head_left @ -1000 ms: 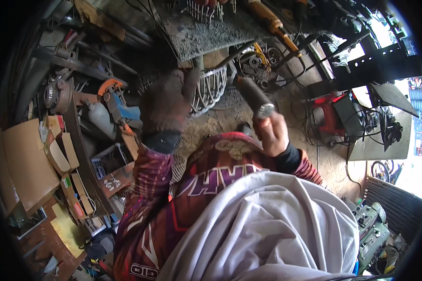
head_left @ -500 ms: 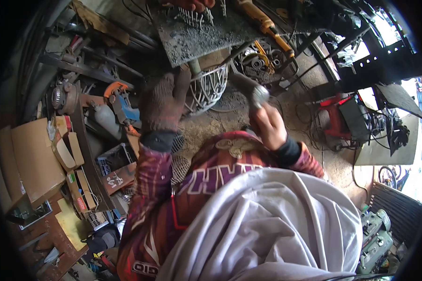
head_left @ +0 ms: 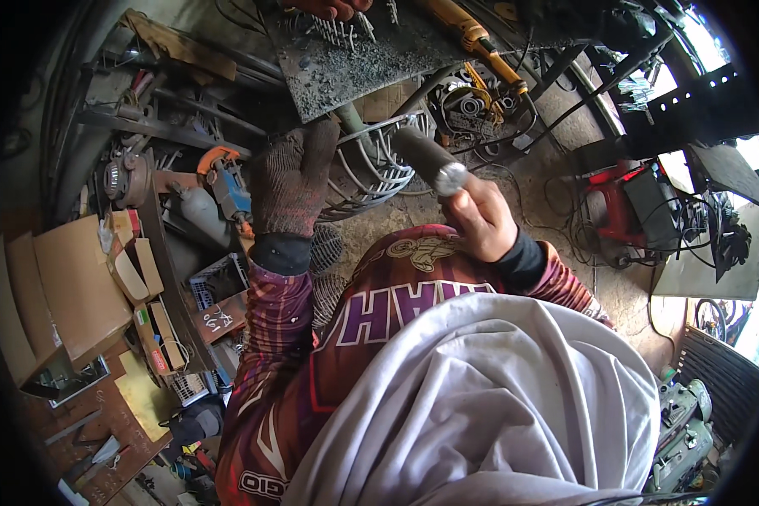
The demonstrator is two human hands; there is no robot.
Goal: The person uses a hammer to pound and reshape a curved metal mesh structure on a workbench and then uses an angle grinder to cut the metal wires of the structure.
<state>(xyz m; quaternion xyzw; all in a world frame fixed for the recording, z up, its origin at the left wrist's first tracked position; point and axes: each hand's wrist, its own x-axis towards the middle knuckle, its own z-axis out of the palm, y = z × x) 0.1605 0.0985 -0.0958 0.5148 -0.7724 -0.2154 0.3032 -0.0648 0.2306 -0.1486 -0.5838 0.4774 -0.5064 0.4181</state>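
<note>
My left hand (head_left: 288, 185), in a dark knitted glove, is just below the near edge of the metal-topped table (head_left: 379, 80). Its fingers look bent in and its thumb points forward; whatever they close on is hidden. My bare right hand (head_left: 487, 221) is wrapped at the bright round end of a thick grey metal cylinder (head_left: 426, 156), which resembles a hammer head. No handle shows clearly. Between my hands, beneath the table edge, stands a round cage of pale metal bars (head_left: 379, 169).
Another person's hand (head_left: 333, 8) is at the table's far side by several short metal pins (head_left: 337, 34). A yellow power tool (head_left: 460, 25) lies right of them. A blue-and-orange tool (head_left: 229, 187) and cardboard boxes (head_left: 80, 282) are at left; a red machine (head_left: 616, 202) with cables at right.
The metal cylinder in my right hand has tilted and its bright end has come slightly nearer and left. My left hand shows less blur, in nearly the same place. The whole view has shifted slightly.
</note>
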